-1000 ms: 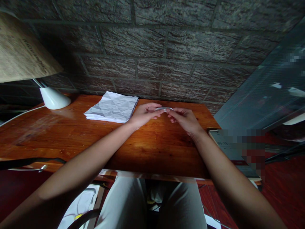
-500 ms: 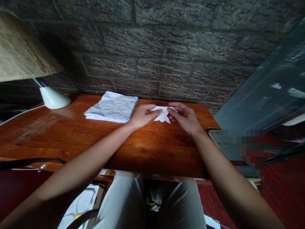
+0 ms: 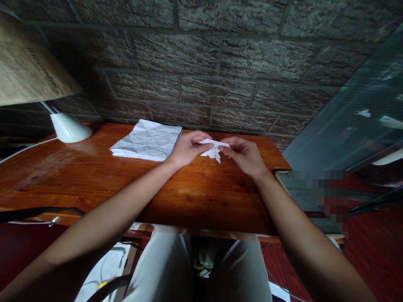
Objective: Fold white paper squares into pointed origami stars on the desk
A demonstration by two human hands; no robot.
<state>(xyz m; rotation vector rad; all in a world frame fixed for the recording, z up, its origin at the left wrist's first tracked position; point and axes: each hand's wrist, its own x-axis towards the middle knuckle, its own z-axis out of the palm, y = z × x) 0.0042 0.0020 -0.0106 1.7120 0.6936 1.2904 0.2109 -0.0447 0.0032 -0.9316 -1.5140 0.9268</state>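
Note:
Between my two hands, above the wooden table (image 3: 195,201), is a small white folded paper (image 3: 215,152) with a flat upper band and pointed flaps hanging below. My left hand (image 3: 188,149) pinches its left end, thumb in front and fingers behind. At the right end, my right hand (image 3: 244,153) grips it with the thumb on the near face and the fingers curled behind. Fingertips cover both ends of the paper. Just left of my left hand lies a stack of creased white paper sheets (image 3: 147,138).
A lamp (image 3: 71,128) with a fabric shade stands at the table's left. Behind the table rises a brick wall (image 3: 189,63). A dark flat device (image 3: 297,191) lies beyond the right edge, partly blurred out. A black strap (image 3: 40,212) crosses the front left.
The folded paper has tilted and its flaps now hang at a different angle. Both hands have shifted slightly and still hold it.

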